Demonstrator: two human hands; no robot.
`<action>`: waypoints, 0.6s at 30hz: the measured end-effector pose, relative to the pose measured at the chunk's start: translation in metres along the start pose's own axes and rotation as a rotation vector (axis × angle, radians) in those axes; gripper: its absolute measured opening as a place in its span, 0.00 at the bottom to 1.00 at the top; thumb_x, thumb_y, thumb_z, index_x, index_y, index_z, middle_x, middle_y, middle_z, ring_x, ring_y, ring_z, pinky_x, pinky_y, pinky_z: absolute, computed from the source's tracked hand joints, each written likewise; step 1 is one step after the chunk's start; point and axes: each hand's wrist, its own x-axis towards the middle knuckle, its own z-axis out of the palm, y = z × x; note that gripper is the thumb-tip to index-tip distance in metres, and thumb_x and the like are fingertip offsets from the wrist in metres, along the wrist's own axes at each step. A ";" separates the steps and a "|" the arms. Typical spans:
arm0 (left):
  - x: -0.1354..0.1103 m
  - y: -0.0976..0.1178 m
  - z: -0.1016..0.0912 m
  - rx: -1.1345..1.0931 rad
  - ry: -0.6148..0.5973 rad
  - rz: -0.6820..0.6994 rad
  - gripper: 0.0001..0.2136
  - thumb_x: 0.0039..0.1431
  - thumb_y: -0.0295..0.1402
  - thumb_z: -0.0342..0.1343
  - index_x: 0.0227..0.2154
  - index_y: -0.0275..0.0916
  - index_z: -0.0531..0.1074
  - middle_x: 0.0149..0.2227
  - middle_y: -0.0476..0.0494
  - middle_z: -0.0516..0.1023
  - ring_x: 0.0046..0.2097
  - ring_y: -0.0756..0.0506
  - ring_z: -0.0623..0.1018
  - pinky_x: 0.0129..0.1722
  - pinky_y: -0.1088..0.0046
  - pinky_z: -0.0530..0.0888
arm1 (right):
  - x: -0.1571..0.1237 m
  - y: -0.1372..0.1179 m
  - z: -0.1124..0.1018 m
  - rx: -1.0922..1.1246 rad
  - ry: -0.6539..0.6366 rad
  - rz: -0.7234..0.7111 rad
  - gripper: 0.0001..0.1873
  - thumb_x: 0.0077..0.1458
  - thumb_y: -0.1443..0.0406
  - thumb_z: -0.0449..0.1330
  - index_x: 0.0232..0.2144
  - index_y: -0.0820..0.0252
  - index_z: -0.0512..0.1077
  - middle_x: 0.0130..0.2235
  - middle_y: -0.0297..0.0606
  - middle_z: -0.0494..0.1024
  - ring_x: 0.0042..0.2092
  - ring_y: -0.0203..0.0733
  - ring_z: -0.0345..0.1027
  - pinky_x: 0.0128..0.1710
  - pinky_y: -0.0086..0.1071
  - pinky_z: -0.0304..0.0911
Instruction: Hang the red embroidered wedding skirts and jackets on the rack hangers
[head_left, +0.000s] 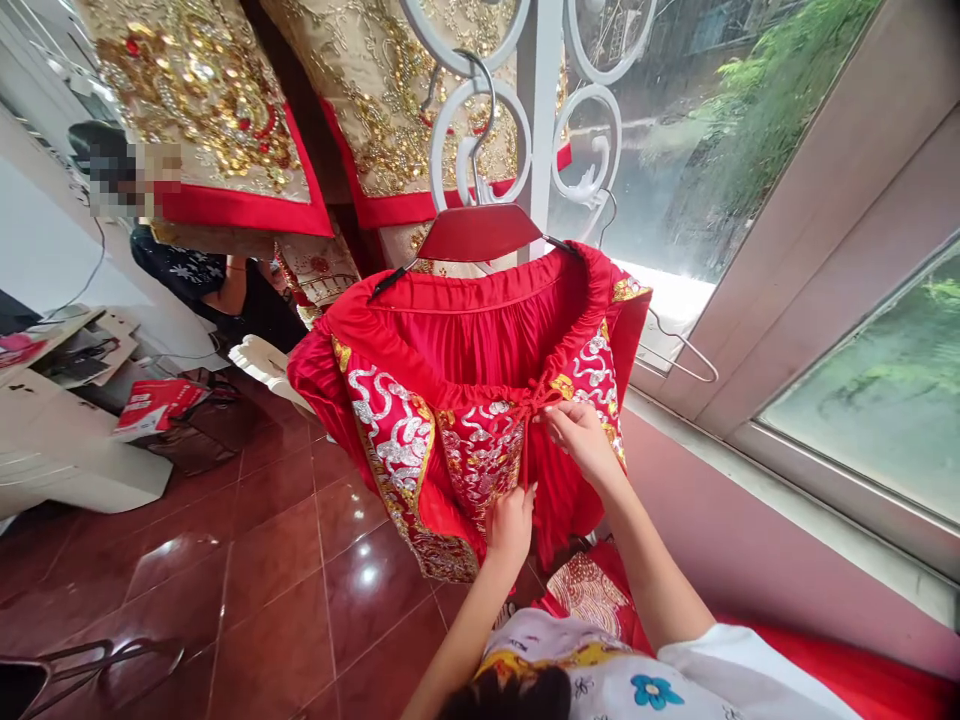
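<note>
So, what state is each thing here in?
Skirt: hanging, waist gathered
Cord: looped at the waist; knot's tightness unclear
Left hand: closed on the cord's hanging part
Right hand: pinching the cord at the loops
Hanger: hooked on the grille
Gold garments: hanging
Floor: shiny

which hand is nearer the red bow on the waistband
Right. The right hand is at the red bow, touching it; the left hand is lower, pinching the red cord below the bow.
</note>
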 end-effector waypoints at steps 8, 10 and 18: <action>-0.032 -0.060 0.066 0.087 -0.317 -0.155 0.18 0.66 0.32 0.39 0.36 0.33 0.75 0.37 0.36 0.79 0.41 0.44 0.79 0.40 0.71 0.70 | -0.007 -0.003 -0.009 -0.391 0.194 -0.191 0.19 0.55 0.55 0.52 0.23 0.65 0.69 0.22 0.33 0.66 0.25 0.30 0.54 0.25 0.26 0.47; -0.034 -0.064 0.065 0.077 -0.370 -0.131 0.18 0.66 0.33 0.38 0.36 0.33 0.75 0.37 0.36 0.79 0.41 0.44 0.79 0.41 0.70 0.70 | -0.003 -0.009 -0.006 -0.448 0.216 -0.220 0.22 0.56 0.52 0.51 0.22 0.64 0.68 0.20 0.32 0.64 0.24 0.30 0.53 0.25 0.26 0.46; -0.001 -0.003 -0.045 -0.328 -0.215 0.230 0.19 0.62 0.44 0.46 0.49 0.37 0.70 0.46 0.38 0.76 0.45 0.46 0.75 0.45 0.73 0.70 | 0.023 -0.022 -0.009 -0.702 0.326 -0.310 0.15 0.51 0.55 0.57 0.26 0.63 0.72 0.24 0.35 0.71 0.26 0.33 0.58 0.28 0.28 0.49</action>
